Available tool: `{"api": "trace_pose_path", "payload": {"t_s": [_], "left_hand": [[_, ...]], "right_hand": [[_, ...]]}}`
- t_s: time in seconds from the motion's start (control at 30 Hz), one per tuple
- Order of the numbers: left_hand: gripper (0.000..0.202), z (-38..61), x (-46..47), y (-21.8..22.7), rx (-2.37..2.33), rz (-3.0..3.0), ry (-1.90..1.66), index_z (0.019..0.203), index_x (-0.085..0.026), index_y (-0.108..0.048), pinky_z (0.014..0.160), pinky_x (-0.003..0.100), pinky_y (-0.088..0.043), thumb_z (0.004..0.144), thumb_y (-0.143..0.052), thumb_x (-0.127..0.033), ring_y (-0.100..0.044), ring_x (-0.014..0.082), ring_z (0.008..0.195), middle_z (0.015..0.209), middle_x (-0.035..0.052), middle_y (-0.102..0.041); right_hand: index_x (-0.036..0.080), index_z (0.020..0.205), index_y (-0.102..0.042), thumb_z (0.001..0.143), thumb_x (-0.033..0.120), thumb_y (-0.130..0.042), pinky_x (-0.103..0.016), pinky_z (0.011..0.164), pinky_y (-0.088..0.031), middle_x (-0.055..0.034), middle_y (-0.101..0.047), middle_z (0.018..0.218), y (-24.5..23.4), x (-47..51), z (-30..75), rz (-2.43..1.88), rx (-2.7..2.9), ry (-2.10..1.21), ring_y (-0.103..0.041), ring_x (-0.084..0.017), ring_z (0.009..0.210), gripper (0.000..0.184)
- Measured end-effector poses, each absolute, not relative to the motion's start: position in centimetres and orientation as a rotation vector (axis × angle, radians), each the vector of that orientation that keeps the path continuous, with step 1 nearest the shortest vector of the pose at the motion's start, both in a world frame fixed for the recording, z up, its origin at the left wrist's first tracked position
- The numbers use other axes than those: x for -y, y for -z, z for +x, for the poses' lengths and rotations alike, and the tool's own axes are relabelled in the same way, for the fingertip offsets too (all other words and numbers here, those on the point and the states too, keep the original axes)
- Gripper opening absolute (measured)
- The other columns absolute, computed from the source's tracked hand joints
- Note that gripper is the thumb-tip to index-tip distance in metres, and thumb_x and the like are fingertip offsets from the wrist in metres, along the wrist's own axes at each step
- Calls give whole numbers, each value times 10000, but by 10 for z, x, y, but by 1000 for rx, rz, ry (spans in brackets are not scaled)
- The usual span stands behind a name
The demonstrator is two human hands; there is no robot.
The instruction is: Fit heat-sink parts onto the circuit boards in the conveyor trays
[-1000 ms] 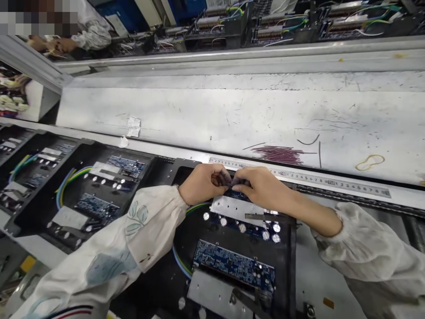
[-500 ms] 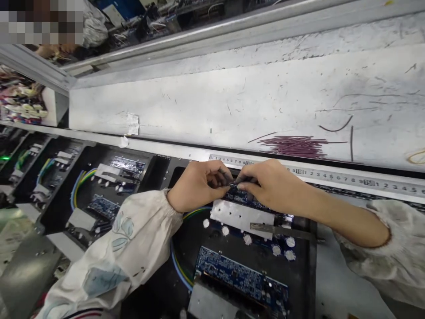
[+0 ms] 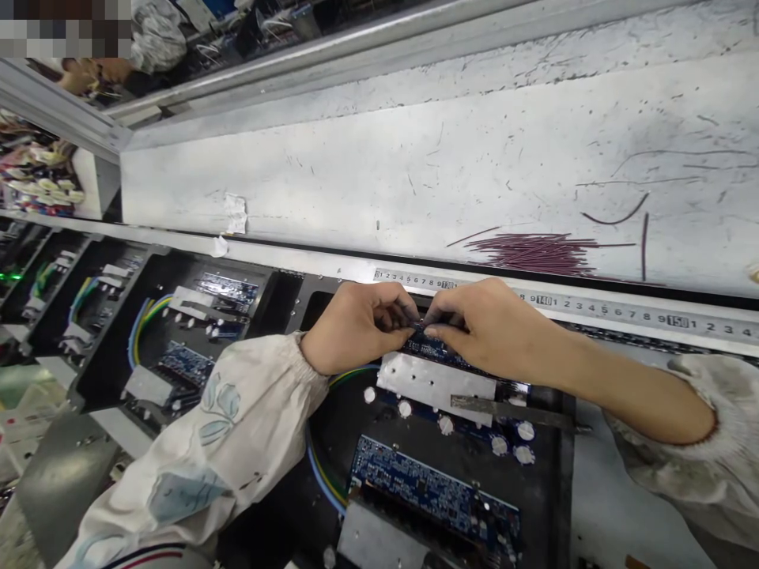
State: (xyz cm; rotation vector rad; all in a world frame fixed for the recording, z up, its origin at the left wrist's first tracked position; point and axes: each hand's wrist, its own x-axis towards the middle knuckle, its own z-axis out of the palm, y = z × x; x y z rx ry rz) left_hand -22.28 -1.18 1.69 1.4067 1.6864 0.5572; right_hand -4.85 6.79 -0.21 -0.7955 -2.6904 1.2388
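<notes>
- I have the left hand [image 3: 356, 325] at centre frame, fingers curled inward, and the right hand [image 3: 489, 328] just beside it. Both are narrowed to a tight pinch, fingertips meeting.
- Between those fingertips [image 3: 409, 314] I see a small dark part [image 3: 420, 325], too hidden for me to say exactly what it is. It sits right at the top edge of a blue circuit board [image 3: 430, 348].
- For clean work at this spot, I'd hold the pinch close to the board, keep the wrists low and steady, and make only small finger movements, since the hands block most of my view.
- Just below the hands lies a bright metal plate [image 3: 436, 383], with a dark flat bar [image 3: 510, 411] across its lower right corner and white-topped capacitors [image 3: 525, 431] beyond it.
- A second blue circuit board [image 3: 432, 490] sits lower in the frame, in a black fixture [image 3: 296, 312], with blue and yellow-green wires [image 3: 325, 474] curving beside it.
- Above the hands runs a steel ruler [image 3: 593, 307], and beyond it, at upper right, a pile of dark red wire offcuts [image 3: 534, 254] lies on a scratched white surface [image 3: 356, 182].
- At upper left, a co-worker's hands [image 3: 88, 75] are at work, well apart from mine.
</notes>
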Motion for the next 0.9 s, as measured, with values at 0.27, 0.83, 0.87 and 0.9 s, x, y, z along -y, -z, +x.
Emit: {"api": "trace_pose_path", "payload": {"t_s": [0.27,0.83,0.87,0.9], "left_hand": [[56,-222,13,-17,-1696,1457,-580,739,-161,-625,553,167,-488,689,-651,-152,-583,74,585,656,-19,-628],[47,-223,15,-19,-1703,1538,-552,740,-180,-640,525,153,-501,702,-659,-160,-593,74,566,636,-23,-638],[46,-223,15,-19,-1709,1537,-547,740,-180,-640,527,154,-501,702,-656,-159,-594,75,567,636,-23,-639],[46,-223,15,-19,-1712,1541,-542,742,-180,-641,529,153,-500,703,-653,-159,-596,75,569,637,-23,-639]], "right_hand": [[177,815,-693,812,216,-592,-222,586,-394,3,-688,734,0,-69,-48,-762,2655,-1301,-577,-103,649,108],[178,808,-705,800,210,-599,-223,585,-411,5,-692,736,1,-69,-48,-751,2623,-1355,-587,-105,658,111],[179,805,-705,800,210,-598,-224,585,-409,4,-691,734,1,-69,-48,-753,2624,-1356,-586,-105,657,111],[179,804,-704,800,209,-598,-225,585,-408,3,-691,733,1,-69,-48,-756,2624,-1354,-585,-106,655,110]]}}
